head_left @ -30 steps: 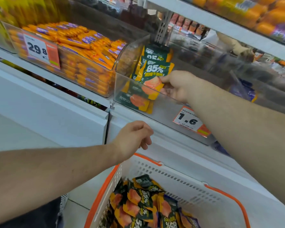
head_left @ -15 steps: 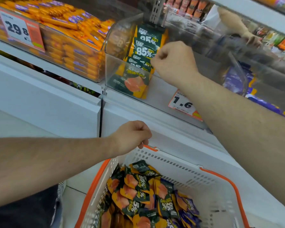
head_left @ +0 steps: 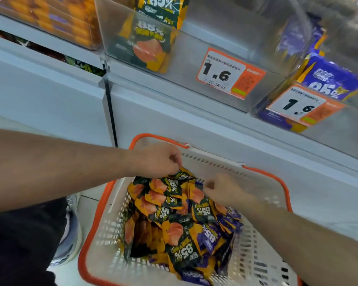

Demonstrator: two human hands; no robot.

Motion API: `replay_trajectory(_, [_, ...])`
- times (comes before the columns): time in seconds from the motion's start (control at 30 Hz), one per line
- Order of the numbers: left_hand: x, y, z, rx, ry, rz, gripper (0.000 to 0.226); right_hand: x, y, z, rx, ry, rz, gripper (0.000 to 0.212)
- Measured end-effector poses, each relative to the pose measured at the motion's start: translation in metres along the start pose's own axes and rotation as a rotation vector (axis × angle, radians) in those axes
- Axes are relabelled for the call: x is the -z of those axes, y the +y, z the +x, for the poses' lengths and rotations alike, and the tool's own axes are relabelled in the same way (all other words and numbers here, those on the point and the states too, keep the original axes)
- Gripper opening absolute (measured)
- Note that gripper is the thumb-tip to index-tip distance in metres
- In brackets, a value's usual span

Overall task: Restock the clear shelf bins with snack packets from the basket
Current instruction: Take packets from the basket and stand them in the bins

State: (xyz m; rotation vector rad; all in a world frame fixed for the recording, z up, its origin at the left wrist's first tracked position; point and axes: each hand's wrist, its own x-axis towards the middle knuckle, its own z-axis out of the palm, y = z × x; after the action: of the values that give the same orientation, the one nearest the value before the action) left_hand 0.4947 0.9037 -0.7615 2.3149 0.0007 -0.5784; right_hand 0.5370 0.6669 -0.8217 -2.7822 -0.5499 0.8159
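A white basket with an orange rim sits low in front of me, heaped with dark green and orange "85%" snack packets and some purple ones. My left hand hangs over the basket's far left corner, its fingertips pinched on the top edge of a green packet. My right hand is down on the pile, curled fingers touching an orange packet; blur hides its grip. Above, the clear shelf bin holds a few of the same green and orange packets standing at its left end.
A "1.6" price tag is stuck on the bin's front. To the right is a bin of purple packets with its own tag; to the left, a bin of orange packets. White cabinet fronts lie below the shelf. My shoe stands left of the basket.
My right hand left the shelf bin and came down into the basket. My left hand dropped onto the packet pile. The view tilted down toward the basket.
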Motion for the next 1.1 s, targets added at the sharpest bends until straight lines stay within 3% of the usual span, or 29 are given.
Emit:
replay_trajectory(0.1, [-0.009,0.002,0.003,-0.005,-0.101,-0.026,0.012,-0.034,0.016,0.010,-0.148,-0.145,-0.027,0.027])
replay_trajectory(0.23, [-0.014,0.001,0.007,-0.012,-0.128,-0.005,0.014,-0.073,0.020,0.024,-0.371,-0.154,0.011,0.048])
replay_trajectory(0.37, [-0.015,-0.003,0.011,0.014,-0.129,-0.002,0.013,-0.096,0.011,0.025,-0.410,-0.242,-0.026,0.065])
replay_trajectory(0.47, [-0.015,-0.010,0.011,0.034,-0.138,0.006,0.013,-0.102,-0.001,0.021,-0.415,-0.226,-0.013,0.058])
replay_trajectory(0.57, [-0.016,-0.013,0.011,0.031,-0.142,0.032,0.013,-0.096,-0.017,0.016,-0.430,-0.187,0.013,0.033])
replay_trajectory(0.7, [-0.014,-0.010,0.007,-0.030,-0.158,0.088,0.013,-0.061,-0.035,0.012,-0.442,-0.016,0.017,0.025])
replay_trajectory(0.87, [-0.008,-0.014,-0.003,-0.127,-0.179,0.374,0.023,-0.020,-0.045,0.017,-0.390,0.089,0.440,0.017])
replay_trajectory(0.97, [-0.005,-0.021,-0.009,-0.254,-0.105,0.494,0.052,-0.001,-0.060,0.009,-0.402,0.098,0.793,0.030])
replay_trajectory(1.03, [-0.004,-0.024,-0.013,-0.317,-0.039,0.552,0.076,0.009,-0.072,0.001,-0.451,0.021,1.121,0.037])
replay_trajectory(1.1, [-0.004,-0.025,-0.015,-0.328,0.015,0.510,0.072,0.022,-0.084,-0.009,-0.474,-0.113,1.330,0.038])
